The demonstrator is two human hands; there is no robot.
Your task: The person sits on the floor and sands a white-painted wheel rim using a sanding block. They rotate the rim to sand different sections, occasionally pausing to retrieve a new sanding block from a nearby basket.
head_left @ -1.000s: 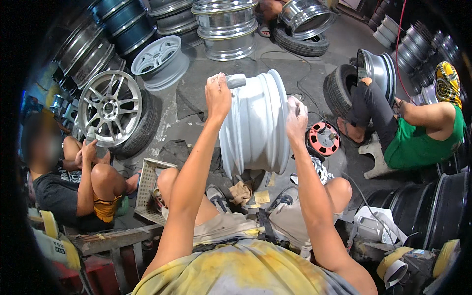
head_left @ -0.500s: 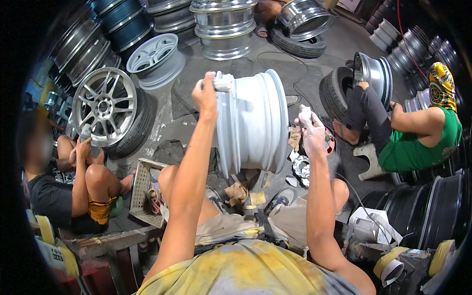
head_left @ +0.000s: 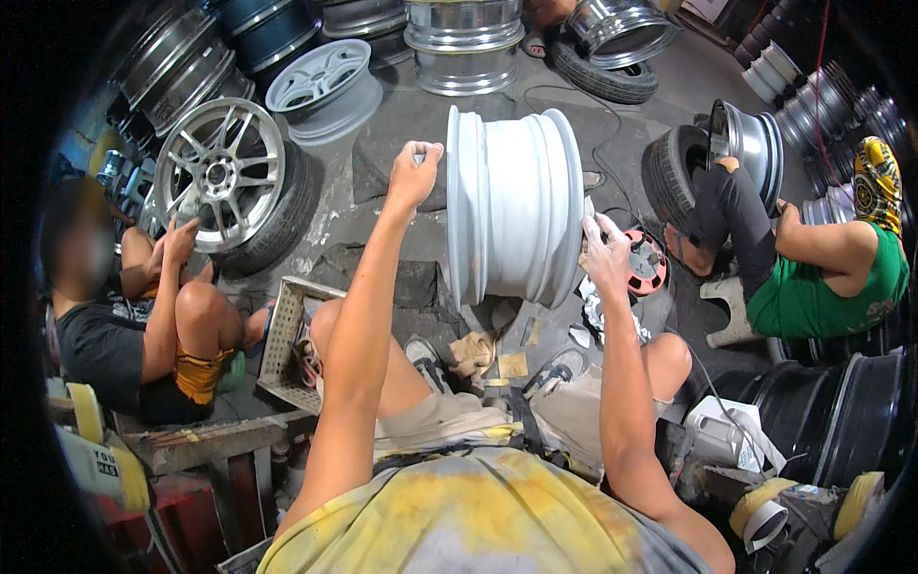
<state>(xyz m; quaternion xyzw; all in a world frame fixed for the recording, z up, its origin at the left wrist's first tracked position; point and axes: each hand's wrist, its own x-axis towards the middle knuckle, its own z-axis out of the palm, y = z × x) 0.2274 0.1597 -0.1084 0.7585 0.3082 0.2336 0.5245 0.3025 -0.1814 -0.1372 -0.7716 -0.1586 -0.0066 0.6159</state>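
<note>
The grey workshop floor (head_left: pixel 693 81) was spread with wheels and tyres under a dim, dark-edged light. In the middle, ahead of the person's knees, a pale grey-white wheel rim (head_left: pixel 516 206) stood with its barrel toward the person and its flanges to left and right. Just left of it hung the left hand (head_left: pixel 414 177), apart from the rim, its fingers curled in; whether they closed on anything could not be told. The right hand (head_left: pixel 605 253) was close by the right flange, fingers partly bent and dusted white; contact or a hold could not be made out. Beyond that hand lay a red-and-black reel (head_left: pixel 646 263). Nearer the shoes were crumpled brown paper (head_left: pixel 471 354) and a tan square (head_left: pixel 513 365), with a beige basket (head_left: pixel 279 335) beside the left knee. Farther left, a silver spoked wheel (head_left: pixel 220 174) leaned against a tyre (head_left: pixel 295 206), near a seated person in a dark shirt (head_left: pixel 105 354). To the right, a person in a green top (head_left: pixel 832 297) sat by another tyre (head_left: pixel 672 182). Stacked chrome wheels (head_left: pixel 464 48) rose at the back.
</note>
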